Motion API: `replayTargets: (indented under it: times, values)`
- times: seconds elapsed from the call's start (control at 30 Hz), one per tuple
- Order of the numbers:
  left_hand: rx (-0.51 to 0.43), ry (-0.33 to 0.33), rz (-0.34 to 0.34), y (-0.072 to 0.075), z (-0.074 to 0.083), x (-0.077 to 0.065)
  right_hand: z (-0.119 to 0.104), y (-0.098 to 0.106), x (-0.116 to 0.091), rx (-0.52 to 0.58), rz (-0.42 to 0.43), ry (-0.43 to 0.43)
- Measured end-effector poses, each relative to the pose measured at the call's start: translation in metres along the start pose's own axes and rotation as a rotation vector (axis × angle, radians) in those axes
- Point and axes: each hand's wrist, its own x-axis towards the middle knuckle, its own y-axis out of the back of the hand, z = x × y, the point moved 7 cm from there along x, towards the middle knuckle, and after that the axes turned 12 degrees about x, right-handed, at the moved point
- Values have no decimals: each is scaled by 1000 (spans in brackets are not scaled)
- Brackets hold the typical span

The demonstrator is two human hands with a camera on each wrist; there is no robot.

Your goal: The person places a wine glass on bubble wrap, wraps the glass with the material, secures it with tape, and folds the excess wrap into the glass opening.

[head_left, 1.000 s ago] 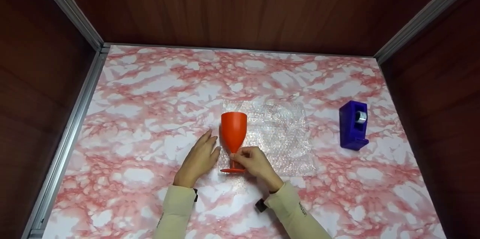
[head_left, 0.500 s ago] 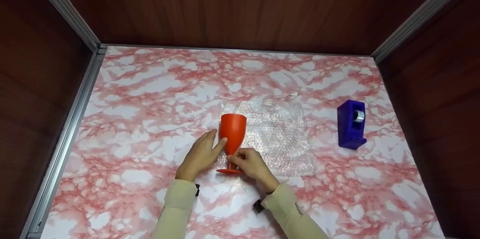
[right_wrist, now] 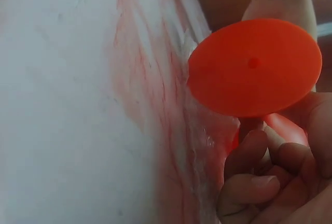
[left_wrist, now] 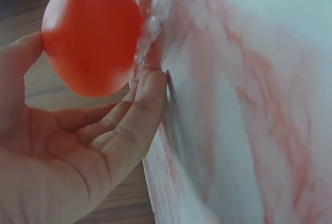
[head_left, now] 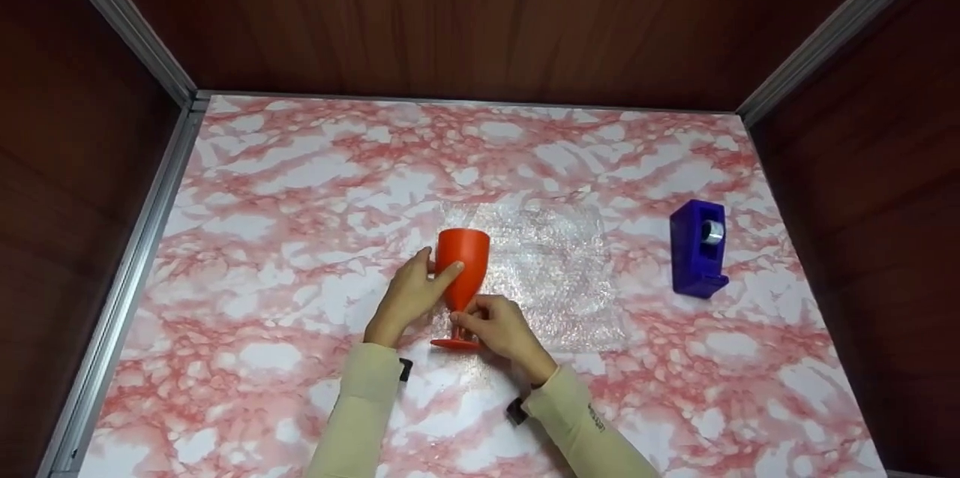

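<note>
An orange goblet [head_left: 469, 257] lies on its side on the left part of a clear bubble wrap sheet [head_left: 555, 275], its mouth facing away. My right hand [head_left: 504, 328] pinches the stem between thumb and fingers, just above the round foot [right_wrist: 254, 68]. From the left side, my left hand [head_left: 412, 294] touches the bowl with its thumb. In the left wrist view its slightly bent fingers [left_wrist: 132, 120] reach to the bubble wrap's edge [left_wrist: 150, 32] beside the bowl. Whether the fingertips are under the sheet is hard to tell.
A blue tape dispenser [head_left: 697, 249] with a roll of clear tape stands to the right. Pink-and-white marbled covering lies over the table [head_left: 300, 163]. Dark wooden panels [head_left: 465, 20] with metal edging enclose the back and both sides.
My left hand has moved right and forward, and its thumb has come onto the bowl. The goblet has shifted slightly left. My right hand keeps its pinch on the stem.
</note>
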Motion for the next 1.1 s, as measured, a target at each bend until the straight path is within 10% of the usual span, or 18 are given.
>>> replayTargets:
  times: [0.27,0.63,1.1]
  values:
    - [-70,-15,46,1,7,0,-5,21,-3,-132,99,71]
    - [-31,-35,81,2,16,1,-30,43,-8,-221,137,447]
    - [57,-26,90,0,25,2,-40,49,-7,-360,112,526]
